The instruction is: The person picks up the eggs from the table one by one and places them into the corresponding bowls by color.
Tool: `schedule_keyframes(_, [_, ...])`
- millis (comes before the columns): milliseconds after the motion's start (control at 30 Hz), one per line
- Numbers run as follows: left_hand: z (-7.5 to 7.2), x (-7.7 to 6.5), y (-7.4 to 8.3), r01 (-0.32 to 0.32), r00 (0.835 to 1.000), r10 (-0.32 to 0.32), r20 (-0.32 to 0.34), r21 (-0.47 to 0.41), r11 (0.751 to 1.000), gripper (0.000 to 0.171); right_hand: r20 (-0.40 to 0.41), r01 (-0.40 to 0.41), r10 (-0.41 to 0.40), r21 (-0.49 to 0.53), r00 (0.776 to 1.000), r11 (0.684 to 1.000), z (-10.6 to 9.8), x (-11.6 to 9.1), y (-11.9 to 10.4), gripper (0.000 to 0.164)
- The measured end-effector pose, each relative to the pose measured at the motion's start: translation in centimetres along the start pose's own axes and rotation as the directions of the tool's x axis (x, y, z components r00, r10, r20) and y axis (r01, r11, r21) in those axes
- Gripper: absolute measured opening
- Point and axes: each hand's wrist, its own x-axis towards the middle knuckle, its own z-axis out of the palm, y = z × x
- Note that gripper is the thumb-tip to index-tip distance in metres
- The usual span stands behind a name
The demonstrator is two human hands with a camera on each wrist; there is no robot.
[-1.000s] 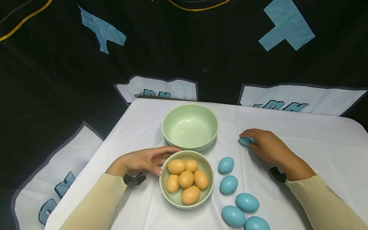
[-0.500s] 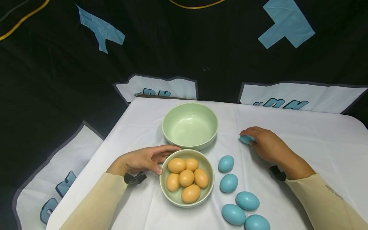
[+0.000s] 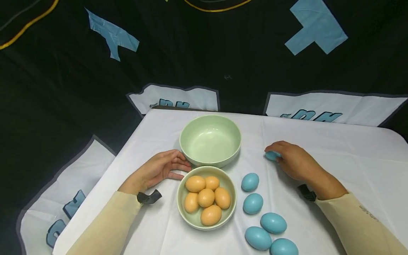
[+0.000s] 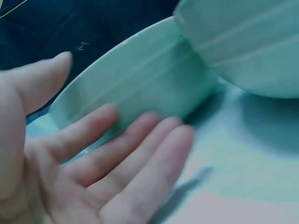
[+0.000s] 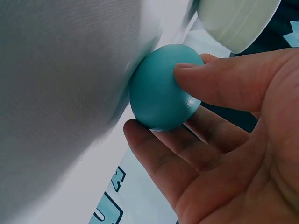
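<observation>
My right hand (image 3: 291, 159) grips a blue egg (image 3: 272, 155) on the white tablecloth (image 3: 334, 159), right of the bowls; in the right wrist view the thumb and fingers pinch this blue egg (image 5: 161, 88). My left hand (image 3: 159, 170) lies open with straight fingers beside the empty green bowl (image 3: 210, 140), its fingertips close to that bowl's wall (image 4: 135, 79). In front of it stands a smaller green bowl (image 3: 206, 197) with several brown eggs (image 3: 205, 197).
Several more blue eggs (image 3: 253, 203) lie in a row right of the small bowl, down to the table's near edge. Black cloth with blue and white patches (image 3: 178, 97) hangs behind the table. The table's left edge (image 3: 105, 166) runs near my left forearm.
My left hand has drawn back from the rim of the small bowl and moved up beside the empty bowl. The right hand stays on the blue egg.
</observation>
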Motion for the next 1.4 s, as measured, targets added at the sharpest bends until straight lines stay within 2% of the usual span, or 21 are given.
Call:
schedule_keyframes(67, [0.1,0.2,0.0,0.020,0.996,-0.019,-0.086,0.015,1.000,0.040,0.000,-0.006,0.006,0.007,1.000,1.000,0.3,0.0,-0.1,0.042])
schedule_keyframes(133, [0.2,0.4,0.1,0.040,0.984,-0.033,-0.175,0.034,0.999,0.039,-0.003,-0.009,0.009,0.009,1.000,1.000,0.6,0.0,-0.2,0.043])
schedule_keyframes(300, [-0.1,0.5,0.4,0.062,0.935,-0.013,-0.356,0.126,0.990,0.032,-0.014,0.007,-0.007,0.008,1.000,1.000,1.2,0.2,-0.6,0.043])
schedule_keyframes(400, [-0.3,0.8,1.3,0.089,0.909,-0.001,-0.418,0.191,0.978,0.043,-0.014,0.002,-0.002,0.009,1.000,1.000,1.3,0.3,-0.8,0.043])
schedule_keyframes(500, [-0.3,1.3,2.4,0.111,0.898,0.001,-0.440,0.227,0.968,0.061,-0.010,-0.009,0.009,0.006,1.000,1.000,1.2,0.2,-0.8,0.042])
schedule_keyframes(633, [0.0,2.1,3.8,0.105,0.912,0.008,-0.411,0.252,0.962,0.079,-0.008,-0.022,0.022,0.002,1.000,1.000,1.0,0.0,-0.6,0.041])
schedule_keyframes(767, [0.1,2.8,5.0,0.087,0.936,0.028,-0.350,0.308,0.947,0.082,-0.006,-0.024,0.024,0.000,1.000,1.000,0.9,-0.1,-0.5,0.041])
schedule_keyframes(867, [0.2,3.3,5.9,0.067,0.955,0.056,-0.291,0.395,0.916,0.083,-0.009,-0.027,0.027,-0.002,1.000,1.000,0.8,-0.1,-0.5,0.042])
schedule_keyframes(967, [0.4,3.9,6.8,0.047,0.966,0.082,-0.244,0.483,0.874,0.082,-0.012,-0.032,0.032,-0.004,0.999,0.999,0.7,-0.1,-0.4,0.041])
schedule_keyframes(1200, [0.5,5.2,8.1,0.071,0.969,0.085,-0.230,0.596,0.800,0.074,-0.016,-0.040,0.040,-0.004,0.999,0.999,0.4,-0.3,-0.3,0.041])
schedule_keyframes(1333, [-0.1,5.3,8.8,0.055,0.979,0.083,-0.186,0.636,0.770,0.072,-0.025,-0.031,0.031,0.004,0.999,1.000,0.3,-0.2,-0.2,0.041])
schedule_keyframes(1400, [-0.4,5.1,9.2,0.054,0.984,0.068,-0.167,0.637,0.769,0.072,-0.024,-0.025,0.025,0.007,0.999,1.000,0.2,-0.2,-0.2,0.041])
